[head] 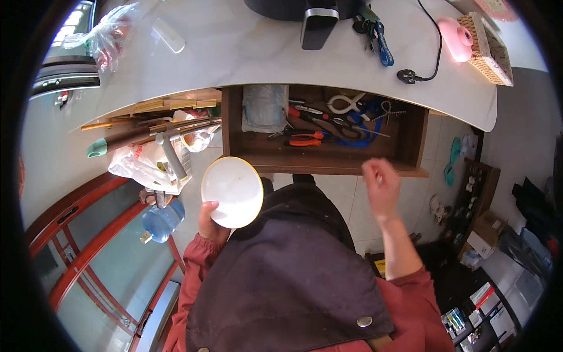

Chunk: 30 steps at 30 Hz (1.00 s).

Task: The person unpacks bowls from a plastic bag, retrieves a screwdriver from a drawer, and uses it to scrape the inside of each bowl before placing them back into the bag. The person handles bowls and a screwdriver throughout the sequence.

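My left hand [212, 223] grips a round white plate or shallow dish [233, 192] with a yellow rim, its thumb on the near edge. Just beyond the front edge of a pulled-out wooden drawer [334, 169], on my side, my right hand [382, 187] is raised with curled fingers; a small pale spot shows at them, and whether they hold something is unclear. Inside the drawer lie orange-handled pliers [305, 142], red-and-black handled tools [308, 113], a white spring clamp [345, 104], a blue strap [363, 137] and a clear plastic packet [265, 108].
On the marble-patterned top [264, 57] above the drawer are a black appliance with a handle [320, 26], keys with a blue lanyard [383, 46], a power plug [408, 76], a pink device [456, 39] and a wicker basket [484, 48]. A blue water jug [162, 220] stands left, by a red-framed glass door [118, 246].
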Motion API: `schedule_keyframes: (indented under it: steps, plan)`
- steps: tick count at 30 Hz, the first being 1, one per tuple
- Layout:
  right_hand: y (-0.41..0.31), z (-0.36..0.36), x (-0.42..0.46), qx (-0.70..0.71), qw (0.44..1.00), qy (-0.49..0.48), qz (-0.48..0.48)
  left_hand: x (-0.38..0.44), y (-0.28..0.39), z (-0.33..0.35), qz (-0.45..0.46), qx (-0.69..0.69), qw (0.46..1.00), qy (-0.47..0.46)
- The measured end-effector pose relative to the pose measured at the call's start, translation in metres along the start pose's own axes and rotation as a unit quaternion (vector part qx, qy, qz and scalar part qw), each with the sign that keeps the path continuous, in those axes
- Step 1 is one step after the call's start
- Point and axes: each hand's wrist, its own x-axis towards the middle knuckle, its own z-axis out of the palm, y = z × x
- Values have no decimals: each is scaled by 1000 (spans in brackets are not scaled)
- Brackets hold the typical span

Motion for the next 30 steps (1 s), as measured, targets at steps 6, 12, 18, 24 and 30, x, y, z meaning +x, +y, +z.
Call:
schedule_keyframes:
  steps: [6,12,18,24,30]
  plan:
    - [62,19,99,-304,925,-170,-151,-5,-2,3,2,9,1000,-8]
    - [93,102,119,-489,794,-317,-171,-11,-13,-11,4,17,1000,3]
    - [94,112,118,-505,786,-325,-146,-19,-19,-20,3,16,1000,19]
    - [89,96,111,-427,830,-334,-133,-19,-18,-20,10,21,1000,6]
    - [104,90,109,-345,887,-295,-83,-16,-19,-16,3,51,999,4]
